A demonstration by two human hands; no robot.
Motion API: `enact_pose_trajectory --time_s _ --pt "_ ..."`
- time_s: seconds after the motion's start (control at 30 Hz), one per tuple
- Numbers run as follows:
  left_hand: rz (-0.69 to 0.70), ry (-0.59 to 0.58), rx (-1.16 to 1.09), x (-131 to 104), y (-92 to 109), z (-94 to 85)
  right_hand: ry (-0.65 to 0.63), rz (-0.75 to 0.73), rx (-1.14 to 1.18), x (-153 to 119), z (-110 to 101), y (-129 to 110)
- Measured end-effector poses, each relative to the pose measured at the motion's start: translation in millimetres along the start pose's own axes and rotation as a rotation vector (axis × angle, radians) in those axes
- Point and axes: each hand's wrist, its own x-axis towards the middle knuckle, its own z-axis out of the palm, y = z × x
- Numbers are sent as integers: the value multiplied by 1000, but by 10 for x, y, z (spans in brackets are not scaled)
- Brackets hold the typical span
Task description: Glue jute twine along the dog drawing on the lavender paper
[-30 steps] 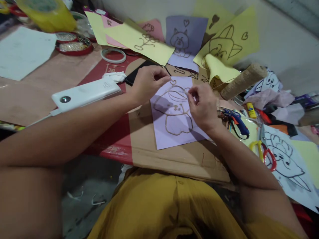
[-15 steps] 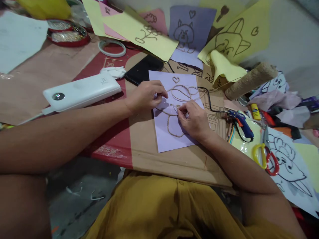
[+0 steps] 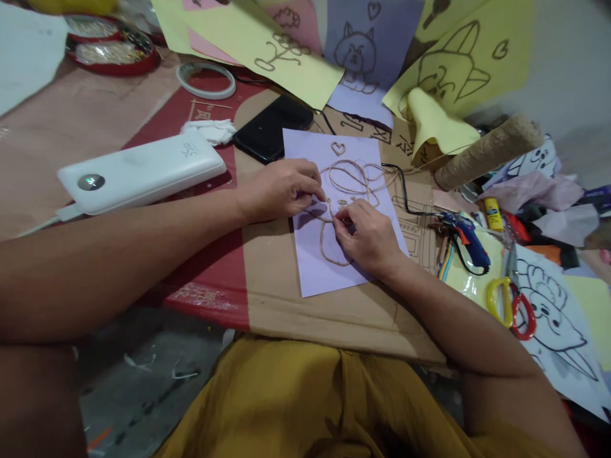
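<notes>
A purple sheet (image 3: 315, 270) lies on the cardboard in front of me, with a heart at its top and brown twine (image 3: 351, 178) laid in loops and outlines on it. My left hand (image 3: 286, 189) rests over the sheet's left edge, thumb and fingertips pinched together on the twine. Over the middle of the sheet, my right hand (image 3: 366, 235) has its fingers closed, its fingertips on the twine near the drawn outline. The fingertips of both hands are a short gap apart. Loose twine runs right toward a twine roll (image 3: 489, 152).
Left of the sheet are a white power bank (image 3: 143, 173), a black phone (image 3: 273, 129) and a tape roll (image 3: 206, 81). To the right lie a blue glue gun (image 3: 468, 238), a glue stick (image 3: 493, 214) and scissors (image 3: 510, 305). Drawn papers lean behind.
My right hand has moved slightly left and down. My left hand has its fingertips lower, nearer the right hand. The view has shifted a little.
</notes>
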Motion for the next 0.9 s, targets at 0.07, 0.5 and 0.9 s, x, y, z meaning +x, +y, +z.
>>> enact_pose_trajectory --time_s 0.07,0.5,0.9 --pt "47 -24 28 10 4 -1 -12 2 -5 -1 2 -5" --pt "117 -129 111 29 16 -10 -57 21 72 3 0 -11" --pt "133 -136 101 33 8 -28 -97 42 182 10 -23 4"
